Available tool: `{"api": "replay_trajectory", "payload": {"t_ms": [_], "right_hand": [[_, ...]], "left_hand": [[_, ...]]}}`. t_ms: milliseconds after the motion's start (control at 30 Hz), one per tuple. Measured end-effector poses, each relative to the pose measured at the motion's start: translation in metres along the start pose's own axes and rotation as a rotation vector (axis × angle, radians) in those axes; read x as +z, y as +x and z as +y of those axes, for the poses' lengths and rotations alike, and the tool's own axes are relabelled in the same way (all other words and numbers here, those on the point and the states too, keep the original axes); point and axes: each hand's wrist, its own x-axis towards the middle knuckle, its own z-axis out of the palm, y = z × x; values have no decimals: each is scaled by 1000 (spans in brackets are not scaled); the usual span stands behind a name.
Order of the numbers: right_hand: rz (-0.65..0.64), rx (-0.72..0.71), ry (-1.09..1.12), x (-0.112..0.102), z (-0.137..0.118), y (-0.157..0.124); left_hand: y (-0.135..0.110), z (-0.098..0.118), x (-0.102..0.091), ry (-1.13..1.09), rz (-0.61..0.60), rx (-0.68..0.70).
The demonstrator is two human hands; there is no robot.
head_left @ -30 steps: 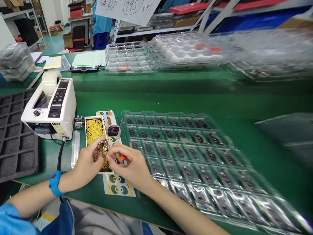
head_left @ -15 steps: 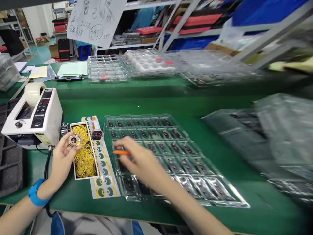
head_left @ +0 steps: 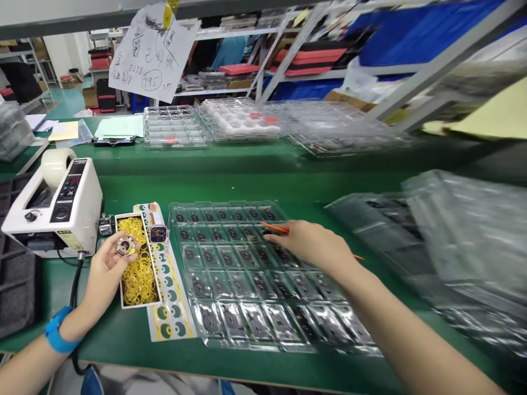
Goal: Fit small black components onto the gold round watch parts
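My left hand (head_left: 105,269) pinches a small round metal part (head_left: 123,246) over a white box of yellow rings (head_left: 138,280). A blue band (head_left: 55,336) circles that wrist. My right hand (head_left: 315,244) reaches across a clear blister tray (head_left: 230,340) filled with small dark parts, fingers closed on a thin orange stick (head_left: 275,228). The stick's tip sits over the tray's far right cells. A strip of yellow and green stickers (head_left: 171,318) lies between the box and the tray, with a small watch-like device (head_left: 158,233) on it.
A white tape dispenser (head_left: 53,206) stands at the left, beside black foam (head_left: 16,296). More clear trays (head_left: 177,125) line the back of the green table (head_left: 247,170). Blurred stacked plastic trays (head_left: 461,241) lie at the right. A handwritten paper (head_left: 152,52) hangs above.
My right hand left the left hand and swept right across the tray with the orange stick. The left hand kept the round part. The view swung right.
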Motion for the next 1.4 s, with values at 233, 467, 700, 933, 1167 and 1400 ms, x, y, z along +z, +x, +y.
{"api": "replay_trajectory", "payload": {"t_ms": [233,467,700,933,1167,1400], "right_hand": [[-3,-47,190,-13,-20,-10],[-283,-426,956,-23,-134,-94],[-318,-634,1051,-10,-176,-123],[340,-1108,738,-5,-163,-116],[540,-1218,530,-1,-157,-119],[-12,-618,1130,-1,-165,-122]], "left_hand": [[-1,1,1,9,-149,11],[-7,1,3,138,-408,-80],[-9,12,6,54,-424,-155],[-7,15,4,-58,-360,-290],[-9,16,5,-136,-458,-365],[-11,10,6,-140,-492,-250]]}}
